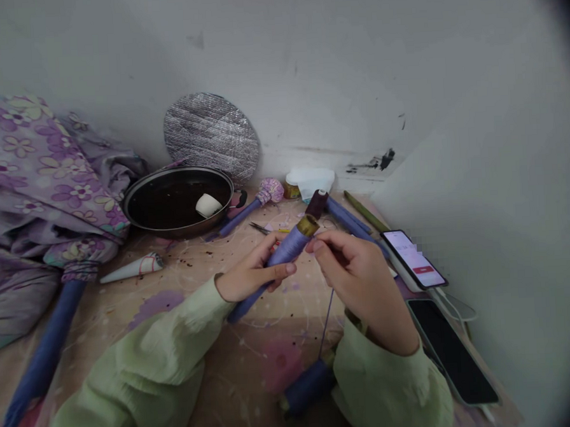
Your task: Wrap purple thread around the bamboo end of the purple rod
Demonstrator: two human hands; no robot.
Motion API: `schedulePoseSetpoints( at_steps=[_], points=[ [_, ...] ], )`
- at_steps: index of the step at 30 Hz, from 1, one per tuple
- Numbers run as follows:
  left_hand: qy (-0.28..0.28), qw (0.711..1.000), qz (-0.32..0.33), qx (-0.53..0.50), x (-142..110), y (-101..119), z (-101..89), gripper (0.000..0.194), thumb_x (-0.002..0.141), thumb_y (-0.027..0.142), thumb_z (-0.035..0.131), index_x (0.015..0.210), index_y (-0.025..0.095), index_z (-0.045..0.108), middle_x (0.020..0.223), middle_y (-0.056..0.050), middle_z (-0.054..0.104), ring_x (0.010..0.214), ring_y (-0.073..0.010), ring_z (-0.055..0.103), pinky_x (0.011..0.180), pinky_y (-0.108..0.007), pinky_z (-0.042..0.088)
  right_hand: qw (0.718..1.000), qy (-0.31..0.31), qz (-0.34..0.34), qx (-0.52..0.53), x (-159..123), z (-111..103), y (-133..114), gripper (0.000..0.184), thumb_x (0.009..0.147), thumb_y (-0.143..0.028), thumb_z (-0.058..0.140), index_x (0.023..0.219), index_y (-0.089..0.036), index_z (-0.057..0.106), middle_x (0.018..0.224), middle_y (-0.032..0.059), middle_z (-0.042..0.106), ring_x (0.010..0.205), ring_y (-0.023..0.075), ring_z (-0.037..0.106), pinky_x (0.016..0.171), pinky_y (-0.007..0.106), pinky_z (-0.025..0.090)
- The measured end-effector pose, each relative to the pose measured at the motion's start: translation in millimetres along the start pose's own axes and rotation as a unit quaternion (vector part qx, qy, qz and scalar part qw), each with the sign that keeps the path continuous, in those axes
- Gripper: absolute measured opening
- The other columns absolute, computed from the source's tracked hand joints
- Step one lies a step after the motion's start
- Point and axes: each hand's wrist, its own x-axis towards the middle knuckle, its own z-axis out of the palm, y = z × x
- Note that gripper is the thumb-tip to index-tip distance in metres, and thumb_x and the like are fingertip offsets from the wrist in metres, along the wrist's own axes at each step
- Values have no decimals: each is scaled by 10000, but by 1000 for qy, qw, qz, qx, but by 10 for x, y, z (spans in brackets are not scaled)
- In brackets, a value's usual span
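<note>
My left hand (257,269) is wrapped round a tilted tube covered in blue-purple material (287,248), with a brownish-gold upper end. Close beside that end, my right hand (352,267) is closed in a pinch, thumb against index finger. A blue thread (326,323) rises from a thread spool (308,387) lying on the table to below my right hand. The thread's course at the fingertips is too fine to make out. Behind the tube are a dark maroon thread spool (317,203) and small scissors (261,228), partly hidden by my left hand.
A black pan (146,205) holding a white object stands at the back left, near a silver disc (211,137) against the wall. Floral cloth (38,163) fills the left side. Two phones (416,257) with cables lie along the right edge. A white cone (135,268) rests left.
</note>
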Motion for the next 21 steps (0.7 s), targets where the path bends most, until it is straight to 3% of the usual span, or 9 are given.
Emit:
schedulePoseSetpoints(
  at_steps=[4, 9, 12, 15, 19, 21],
  points=[
    [-30, 999, -2, 12, -14, -43, -3, 457, 795, 344, 572, 1183, 208, 373, 701, 50, 432, 546, -60, 436, 511, -203, 368, 1000, 1, 0, 7, 8, 20, -2, 208, 846, -275, 473, 707, -168, 584, 533, -36, 484, 471, 82, 420, 493, 221, 333],
    [-61, 997, -56, -1, -88, -23, -40, 292, 815, 422, 486, 943, 161, 512, 799, -13, 490, 688, -111, 476, 648, -272, 404, 1000, 2, -4, 14, 14, 0, -4, 232, 860, -308, 467, 705, -170, 571, 523, -41, 464, 465, 82, 411, 480, 217, 323],
    [-36, 997, -63, 38, -124, 76, -35, 316, 841, 423, 465, 1002, 157, 520, 840, -41, 546, 686, -112, 501, 619, -255, 417, 1000, 3, 1, 28, 9, -36, -12, 259, 866, -294, 454, 650, -174, 529, 488, -53, 430, 436, 72, 390, 457, 208, 312],
    [-63, 997, -48, 8, -126, 153, -22, 338, 828, 397, 511, 1057, 149, 493, 875, -67, 590, 611, -87, 521, 530, -212, 421, 1000, 4, -2, 29, -4, -57, -21, 298, 873, -270, 438, 593, -177, 478, 482, -53, 426, 429, 67, 380, 449, 208, 299],
    [-87, 994, -15, -58, -99, 132, -24, 320, 792, 300, 583, 1034, 183, 408, 1070, -113, 565, 588, -108, 618, 374, -151, 379, 1000, -10, -6, 28, -20, -44, -26, 282, 882, -260, 423, 627, -178, 509, 495, -53, 435, 443, 70, 393, 479, 213, 314],
    [-96, 993, -19, -72, -86, 97, -30, 314, 802, 263, 571, 1029, 199, 364, 1038, -103, 589, 491, -90, 605, 321, -131, 344, 1000, -13, 3, 24, -21, -34, -26, 250, 878, -268, 435, 669, -178, 538, 503, -52, 446, 449, 74, 404, 484, 216, 319]
  ],
)
